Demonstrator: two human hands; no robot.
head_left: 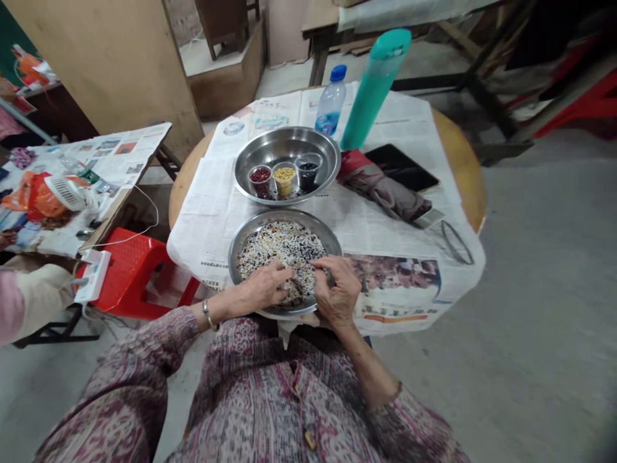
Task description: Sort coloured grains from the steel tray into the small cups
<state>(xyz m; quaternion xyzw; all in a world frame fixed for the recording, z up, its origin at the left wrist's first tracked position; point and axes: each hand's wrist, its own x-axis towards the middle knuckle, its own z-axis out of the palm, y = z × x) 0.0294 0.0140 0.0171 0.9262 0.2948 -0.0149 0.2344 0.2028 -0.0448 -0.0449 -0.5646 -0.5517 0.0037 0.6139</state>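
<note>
A round metal basin [236, 239] holds a mix of white grains [270, 247] with dark, red and yellow beans or kernels among them. My left hand [267, 284] reaches over its near left rim, fingers bent together down at the mix. At the near right rim, my right hand [337, 289] has its thumb and curled forefinger close together over the grains. Whatever lies between the fingertips of either hand is too small to make out. Behind stands a second metal basin [284, 138] with three clear cups: red beans [261, 181], yellow kernels [284, 180] and black beans [307, 173].
Newspaper [202, 212] covers the round table. A water bottle [330, 103], a teal bottle [376, 90], a dark tablet or phone [402, 166] and a folded umbrella [380, 186] lie or stand behind the basins. To the left are a red stool [137, 273], a power strip [93, 275] and another person's sleeve [43, 296].
</note>
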